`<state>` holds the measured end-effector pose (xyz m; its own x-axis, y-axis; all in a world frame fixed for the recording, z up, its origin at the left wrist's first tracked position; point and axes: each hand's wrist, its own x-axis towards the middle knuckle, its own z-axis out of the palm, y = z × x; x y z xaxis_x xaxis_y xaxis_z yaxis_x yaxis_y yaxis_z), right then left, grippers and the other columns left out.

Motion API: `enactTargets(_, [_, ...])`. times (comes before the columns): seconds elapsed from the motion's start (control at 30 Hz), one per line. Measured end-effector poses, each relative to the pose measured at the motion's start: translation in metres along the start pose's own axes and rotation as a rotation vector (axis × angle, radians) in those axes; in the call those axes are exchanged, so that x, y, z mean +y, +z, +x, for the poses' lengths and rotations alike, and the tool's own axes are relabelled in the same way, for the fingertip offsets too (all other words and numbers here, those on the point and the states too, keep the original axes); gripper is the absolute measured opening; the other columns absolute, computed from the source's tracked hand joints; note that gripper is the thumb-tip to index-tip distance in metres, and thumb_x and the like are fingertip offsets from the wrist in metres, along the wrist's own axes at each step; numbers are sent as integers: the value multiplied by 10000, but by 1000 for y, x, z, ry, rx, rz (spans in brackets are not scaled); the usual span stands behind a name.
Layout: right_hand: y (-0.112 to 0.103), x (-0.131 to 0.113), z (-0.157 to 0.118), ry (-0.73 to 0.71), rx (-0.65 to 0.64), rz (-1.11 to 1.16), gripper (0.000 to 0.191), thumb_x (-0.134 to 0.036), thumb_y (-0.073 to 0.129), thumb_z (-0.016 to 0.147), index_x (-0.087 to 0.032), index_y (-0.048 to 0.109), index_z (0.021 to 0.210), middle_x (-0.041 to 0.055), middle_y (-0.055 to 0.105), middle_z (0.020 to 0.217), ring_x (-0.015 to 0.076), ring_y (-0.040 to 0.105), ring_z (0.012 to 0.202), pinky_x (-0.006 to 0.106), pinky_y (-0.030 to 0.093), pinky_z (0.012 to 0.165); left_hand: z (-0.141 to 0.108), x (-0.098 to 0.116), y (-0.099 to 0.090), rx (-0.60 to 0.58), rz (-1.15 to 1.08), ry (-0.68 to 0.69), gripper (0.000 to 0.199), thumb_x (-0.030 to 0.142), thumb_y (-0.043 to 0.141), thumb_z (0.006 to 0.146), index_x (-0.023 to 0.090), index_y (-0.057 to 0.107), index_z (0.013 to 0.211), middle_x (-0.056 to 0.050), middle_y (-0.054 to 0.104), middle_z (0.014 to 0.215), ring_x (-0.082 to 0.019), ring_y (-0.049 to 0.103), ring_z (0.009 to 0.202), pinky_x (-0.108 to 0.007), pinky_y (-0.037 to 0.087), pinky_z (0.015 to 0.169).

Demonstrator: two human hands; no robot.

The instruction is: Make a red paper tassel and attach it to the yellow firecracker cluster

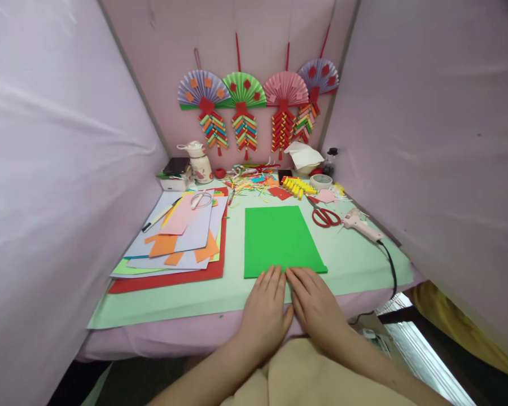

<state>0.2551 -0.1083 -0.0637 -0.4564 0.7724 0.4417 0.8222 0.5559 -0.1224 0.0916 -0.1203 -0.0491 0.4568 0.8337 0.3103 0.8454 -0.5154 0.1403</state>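
Note:
A sheet of bright green paper point(275, 239) lies on the pale green table cover in front of me. Along its near edge runs a thin band, with a small step at the right corner. My left hand point(265, 307) rests its outstretched fingertips on the middle of that edge. Beside it, my right hand point(315, 299) lies with its fingers extended on the same edge, the two hands nearly touching. Neither hand is wrapped around anything. What lies under the fingertips is hidden.
Left is a stack of coloured paper point(190, 262) with a pen point(161, 215) on top. Right are red-handled scissors point(325, 216) and a glue gun point(362, 225) with a cord. Paper scraps point(254, 180), a bottle point(201, 166) and a tape roll point(320, 181) stand behind; paper fans point(244, 90) hang above.

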Motion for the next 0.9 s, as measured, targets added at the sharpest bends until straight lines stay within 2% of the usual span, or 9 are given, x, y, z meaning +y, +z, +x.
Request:
enactTargets(0.2, [-4, 0, 5, -15, -51, -29, 424, -127, 444, 876, -88, 526, 1290, 140, 548, 1288, 260, 466, 1192, 439, 389, 1059, 2, 3, -2, -6, -26, -33, 555, 305, 474, 863, 63, 423, 1360, -158, 410, 1451, -268, 341, 1363, -436, 312, 1122])
enactTargets(0.47, [-11, 0, 7, -16, -65, -55, 409, -154, 422, 902, -103, 524, 1295, 145, 560, 1280, 247, 474, 1193, 432, 399, 1035, 2, 3, -2, 2, 7, -43, 563, 361, 457, 875, 57, 433, 1348, -174, 413, 1445, -272, 347, 1360, -436, 295, 1120])
enactTargets(0.73, [-27, 47, -21, 50, -56, -175, 400, -184, 422, 924, -42, 529, 1282, 161, 558, 1289, 263, 448, 1213, 436, 377, 1057, -22, -28, -19, -17, 110, -120, 654, 445, 495, 870, 51, 372, 1378, -199, 376, 1462, -281, 322, 1373, -457, 293, 1114])
enactTargets(0.9, [-29, 59, -30, 47, -30, -162, 400, -186, 434, 927, -55, 519, 1295, 145, 548, 1305, 268, 426, 1227, 441, 370, 1065, -34, -37, -25, 4, 175, -176, 648, 459, 476, 885, 60, 368, 1383, -192, 372, 1466, -287, 315, 1376, -494, 238, 1126])
